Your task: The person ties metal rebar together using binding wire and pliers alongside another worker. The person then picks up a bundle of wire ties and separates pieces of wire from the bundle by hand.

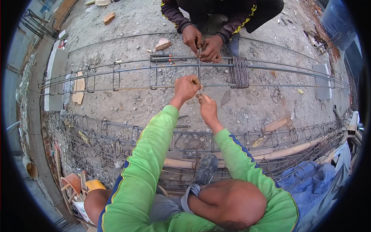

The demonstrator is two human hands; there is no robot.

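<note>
A long rebar cage (133, 69) lies across the ground in front of me, with square stirrups spaced along its left part. My left hand (186, 88) is closed at its near bar, by a stirrup (199, 71). Just right of it and a little nearer, my right hand (208, 108) pinches something thin, likely wire, too small to make out. Across the cage, a co-worker's two hands (203, 45) grip the far side of the same stirrup. A thick bundle of stirrups (240, 72) hangs on the bars to the right.
Pliers with orange handles (164, 56) lie beyond the cage. More rebar cages (116, 135) and a bamboo pole (270, 154) cross the ground near my foot (206, 168). White blocks (56, 79) (322, 81) stand under both cage ends. Blue cloth (309, 179) lies at right.
</note>
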